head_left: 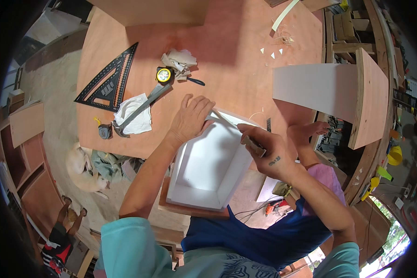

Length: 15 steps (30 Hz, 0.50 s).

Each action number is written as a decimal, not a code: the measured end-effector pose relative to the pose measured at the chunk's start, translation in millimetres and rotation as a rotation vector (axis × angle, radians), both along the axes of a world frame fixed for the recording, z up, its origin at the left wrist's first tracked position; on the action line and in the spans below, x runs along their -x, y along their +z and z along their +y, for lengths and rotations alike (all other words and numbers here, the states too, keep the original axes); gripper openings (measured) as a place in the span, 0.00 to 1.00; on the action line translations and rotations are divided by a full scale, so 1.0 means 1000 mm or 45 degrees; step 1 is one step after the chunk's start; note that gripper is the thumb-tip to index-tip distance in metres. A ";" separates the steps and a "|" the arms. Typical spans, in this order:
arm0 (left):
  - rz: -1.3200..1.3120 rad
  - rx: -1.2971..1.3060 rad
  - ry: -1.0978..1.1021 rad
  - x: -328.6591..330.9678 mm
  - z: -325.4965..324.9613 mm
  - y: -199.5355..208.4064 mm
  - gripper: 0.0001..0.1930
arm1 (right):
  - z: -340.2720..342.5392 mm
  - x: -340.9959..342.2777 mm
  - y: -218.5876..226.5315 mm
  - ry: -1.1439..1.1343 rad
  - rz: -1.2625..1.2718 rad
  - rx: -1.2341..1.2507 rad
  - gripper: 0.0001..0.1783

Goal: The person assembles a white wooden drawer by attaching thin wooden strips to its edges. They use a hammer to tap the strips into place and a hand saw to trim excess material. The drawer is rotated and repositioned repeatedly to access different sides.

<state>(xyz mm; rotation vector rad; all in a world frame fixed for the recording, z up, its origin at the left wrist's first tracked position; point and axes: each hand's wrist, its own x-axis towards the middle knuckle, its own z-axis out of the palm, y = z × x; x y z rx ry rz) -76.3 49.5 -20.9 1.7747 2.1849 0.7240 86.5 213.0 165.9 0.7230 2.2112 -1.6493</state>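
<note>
A white open-topped drawer box (197,199) lies tilted in front of me, its far end on the plywood table. My left hand (193,118) grips its far left corner, fingers bent over the top edge. Closed in a fist, my right hand (273,155) holds a tool with a brownish, worn-looking handle (255,146) above the far right corner. From that fist a thin, narrow piece (224,119) slants along the box's far rim toward my left hand. Whether it is the tool's blade or a separate strip, I cannot tell.
On the table (245,83) lie a black triangular square (107,83), a hammer (143,107) on white cloth, two tape measures (163,75) (105,131) and crumpled paper (180,61). A white-faced board piece (315,88) stands right. A pale dog (81,169) lies on the floor; another person (58,248) is lower left.
</note>
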 end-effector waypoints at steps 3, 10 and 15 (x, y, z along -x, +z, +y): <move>-0.074 -0.013 -0.080 0.007 0.007 -0.003 0.24 | 0.004 0.001 -0.005 0.155 0.174 -0.183 0.17; -0.305 0.062 -0.254 0.036 0.015 -0.003 0.19 | 0.008 0.015 -0.012 0.265 0.348 -0.139 0.24; -0.318 -0.003 -0.220 0.033 0.016 -0.013 0.24 | 0.004 0.017 -0.021 0.189 0.396 -0.187 0.24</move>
